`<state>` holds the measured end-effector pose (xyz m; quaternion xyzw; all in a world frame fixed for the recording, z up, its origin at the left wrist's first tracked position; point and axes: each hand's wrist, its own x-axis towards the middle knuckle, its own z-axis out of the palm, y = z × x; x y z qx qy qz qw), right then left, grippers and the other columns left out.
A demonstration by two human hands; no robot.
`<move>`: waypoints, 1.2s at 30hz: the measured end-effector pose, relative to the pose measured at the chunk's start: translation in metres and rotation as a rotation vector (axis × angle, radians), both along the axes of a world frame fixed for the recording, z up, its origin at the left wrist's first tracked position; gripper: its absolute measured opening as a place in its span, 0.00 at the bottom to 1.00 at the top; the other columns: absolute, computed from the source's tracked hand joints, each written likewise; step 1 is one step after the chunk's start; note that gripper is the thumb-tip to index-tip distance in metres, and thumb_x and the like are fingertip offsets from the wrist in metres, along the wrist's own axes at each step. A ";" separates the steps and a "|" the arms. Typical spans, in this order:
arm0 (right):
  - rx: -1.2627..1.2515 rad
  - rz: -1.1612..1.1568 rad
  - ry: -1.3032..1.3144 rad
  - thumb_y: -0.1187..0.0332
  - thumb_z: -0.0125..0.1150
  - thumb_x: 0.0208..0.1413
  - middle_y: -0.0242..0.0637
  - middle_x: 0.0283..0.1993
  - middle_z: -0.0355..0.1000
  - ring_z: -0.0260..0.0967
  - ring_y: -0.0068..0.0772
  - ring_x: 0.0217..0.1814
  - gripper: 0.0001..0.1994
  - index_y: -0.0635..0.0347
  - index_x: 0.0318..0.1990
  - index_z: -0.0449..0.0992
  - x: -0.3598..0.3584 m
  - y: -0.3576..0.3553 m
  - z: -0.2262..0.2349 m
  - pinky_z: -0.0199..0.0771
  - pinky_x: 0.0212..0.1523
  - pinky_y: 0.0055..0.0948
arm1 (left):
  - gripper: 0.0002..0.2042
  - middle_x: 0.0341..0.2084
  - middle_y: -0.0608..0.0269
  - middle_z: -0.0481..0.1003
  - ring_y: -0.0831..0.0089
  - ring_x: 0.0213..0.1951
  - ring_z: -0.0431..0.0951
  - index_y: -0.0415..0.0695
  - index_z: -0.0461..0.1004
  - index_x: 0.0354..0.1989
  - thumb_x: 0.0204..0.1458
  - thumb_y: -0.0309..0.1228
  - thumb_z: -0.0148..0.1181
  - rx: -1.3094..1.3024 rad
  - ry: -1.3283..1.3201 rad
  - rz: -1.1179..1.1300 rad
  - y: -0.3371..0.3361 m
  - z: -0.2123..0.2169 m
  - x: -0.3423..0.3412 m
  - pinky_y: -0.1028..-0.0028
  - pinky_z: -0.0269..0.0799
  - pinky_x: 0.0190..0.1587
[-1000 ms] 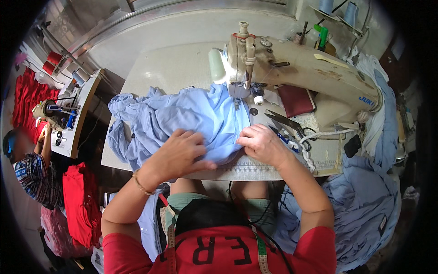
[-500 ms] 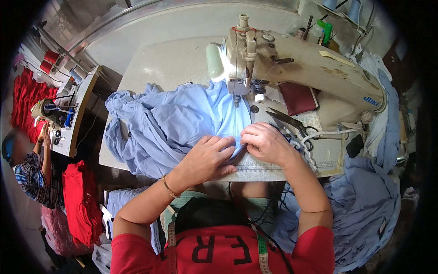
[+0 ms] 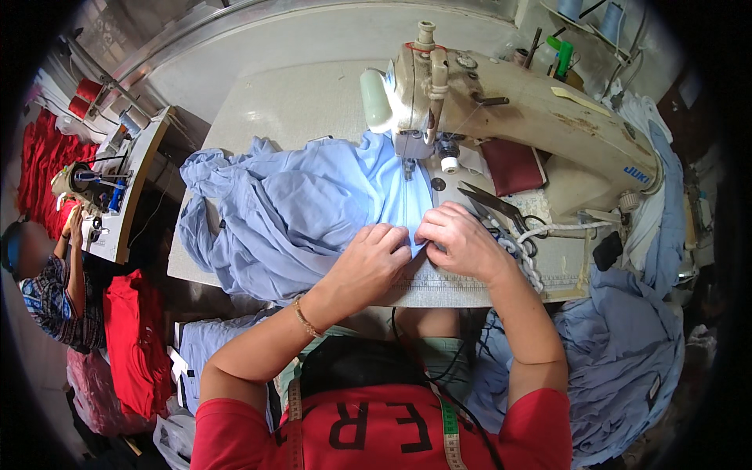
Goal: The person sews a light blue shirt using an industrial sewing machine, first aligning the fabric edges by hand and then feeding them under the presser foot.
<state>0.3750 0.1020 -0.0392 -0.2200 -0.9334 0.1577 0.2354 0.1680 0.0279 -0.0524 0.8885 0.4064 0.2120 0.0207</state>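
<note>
A light blue garment (image 3: 290, 200) lies bunched across the left of the sewing table, and its right edge runs under the presser foot (image 3: 408, 168) of the sewing machine (image 3: 501, 98). In front of the foot, my left hand (image 3: 376, 252) has its fingers curled on the cloth edge. Close to it on the right, my right hand (image 3: 453, 236) pinches the same edge between thumb and fingers. The stretch of cloth from the hands to the foot lies fairly flat. The fingertips are partly hidden by the hands themselves.
Black scissors (image 3: 501, 207) and a white braided cord (image 3: 529, 262) lie right of my right hand, near a dark red pouch (image 3: 511, 168). A ruler strip (image 3: 470, 280) follows the table's front edge. More blue cloth (image 3: 603, 360) is heaped at right. Another person (image 3: 59, 294) works at far left.
My left hand has moved up and its fingers have drawn in on the cloth edge. The garment has shifted slightly toward the foot, and my right hand has moved slightly with it.
</note>
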 end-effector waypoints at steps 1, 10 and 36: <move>-0.006 0.002 0.010 0.76 0.58 0.41 0.39 0.34 0.68 0.68 0.43 0.42 0.07 0.59 0.31 0.72 0.000 0.000 -0.001 0.66 0.48 0.38 | 0.11 0.40 0.59 0.71 0.63 0.41 0.71 0.43 0.71 0.39 0.46 0.27 0.59 0.002 -0.018 0.000 -0.001 -0.002 0.000 0.66 0.66 0.46; -0.044 -0.107 0.105 0.75 0.56 0.49 0.42 0.38 0.70 0.69 0.47 0.44 0.10 0.60 0.41 0.71 -0.003 0.006 -0.013 0.66 0.49 0.41 | 0.07 0.30 0.57 0.73 0.69 0.32 0.73 0.39 0.71 0.36 0.50 0.27 0.58 -0.387 -0.346 0.143 0.019 0.007 -0.004 0.71 0.70 0.39; -0.502 -0.278 0.574 0.77 0.56 0.56 0.34 0.43 0.72 0.69 0.31 0.46 0.12 0.61 0.48 0.69 -0.024 0.024 -0.035 0.66 0.51 0.30 | 0.17 0.35 0.70 0.75 0.84 0.35 0.72 0.40 0.72 0.46 0.47 0.23 0.67 -1.024 -1.051 0.130 0.074 0.008 -0.016 0.82 0.69 0.38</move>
